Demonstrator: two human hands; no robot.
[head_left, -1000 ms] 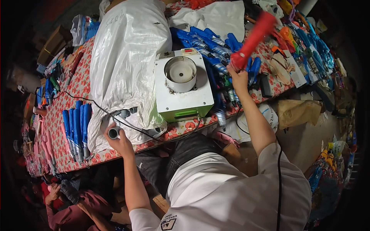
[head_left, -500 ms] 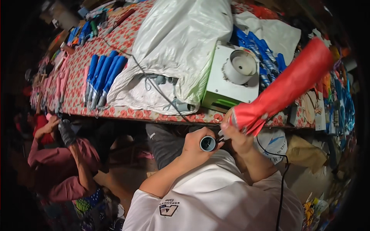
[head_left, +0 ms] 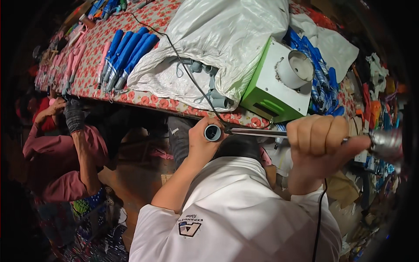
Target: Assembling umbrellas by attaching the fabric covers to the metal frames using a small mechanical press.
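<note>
Near the table's front edge, my left hand (head_left: 201, 143) is wrapped round a grey hollow umbrella handle (head_left: 212, 133), its round open end facing up. A metal umbrella shaft (head_left: 257, 132) stretches sideways from beside that handle into my right hand (head_left: 316, 150). The right fist is closed round the folding umbrella, thumb pointing outward. Beyond the fist, a blurred silvery and reddish part of the umbrella (head_left: 386, 144) runs toward the right rim. Where the shaft meets the handle is partly hidden by my left fingers.
A green and white box machine (head_left: 279, 83) with a metal cylinder stands on the flowered table (head_left: 170, 104). A white plastic sack (head_left: 218, 35) holds grey handles (head_left: 218, 98). Blue folded umbrellas (head_left: 126, 56) lie left; others lie right. A black cable (head_left: 187, 72) crosses the sack. A co-worker sits left.
My right hand has moved right, away from my left, and a length of metal shaft now shows between them. The red umbrella cover has swung down toward the right rim. The view has shifted.
</note>
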